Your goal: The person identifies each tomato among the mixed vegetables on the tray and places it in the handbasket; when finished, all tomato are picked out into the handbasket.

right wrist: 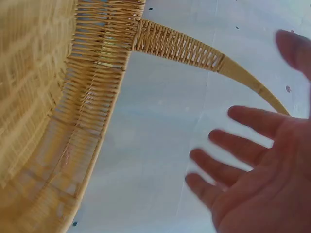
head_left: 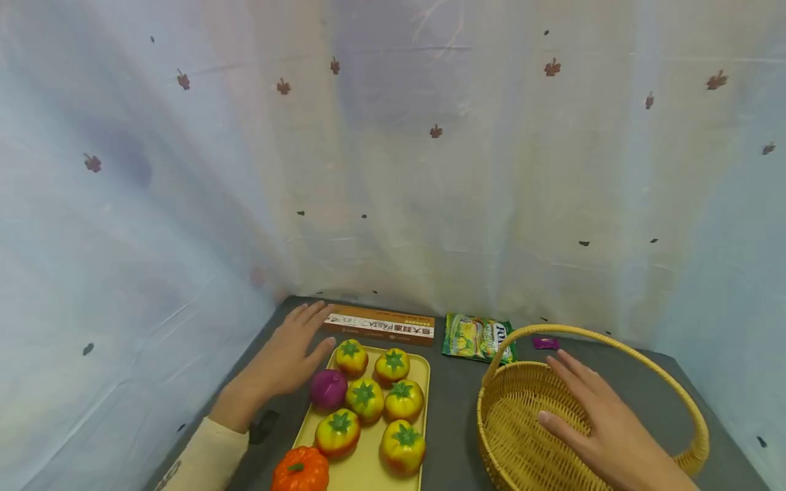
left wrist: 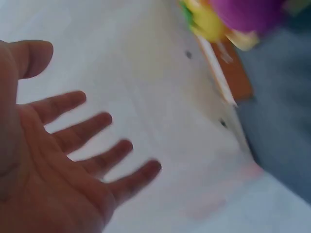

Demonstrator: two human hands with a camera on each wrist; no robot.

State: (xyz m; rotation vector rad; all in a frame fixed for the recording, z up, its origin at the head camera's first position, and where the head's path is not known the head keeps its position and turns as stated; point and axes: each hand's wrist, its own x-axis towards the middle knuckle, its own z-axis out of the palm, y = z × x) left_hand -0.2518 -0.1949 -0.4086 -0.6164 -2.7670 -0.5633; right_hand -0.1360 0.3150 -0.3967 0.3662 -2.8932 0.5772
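Note:
In the head view my left hand (head_left: 282, 358) hovers at the left of a yellow tray (head_left: 362, 467), fingers extended and holding nothing. On the tray lie several yellow-red persimmon-like fruits (head_left: 364, 400) with green leafy tops and a purple onion-like ball (head_left: 328, 389). An orange pumpkin (head_left: 301, 469) sits at its near left corner. My right hand (head_left: 604, 423) is over a wicker basket (head_left: 485, 426), inside the span of its handle, with nothing in its grasp. The right wrist view shows the spread right fingers apart from the basket rim (right wrist: 104, 97). The left palm (left wrist: 58, 174) is bare too.
Behind the tray lies a long brown pasta box (head_left: 381, 324). A green packet (head_left: 475, 337) lies to its right, and a small purple wrapped piece (head_left: 546, 343) is behind the basket. Pale curtains (head_left: 393, 170) enclose the dark grey table (head_left: 451, 409).

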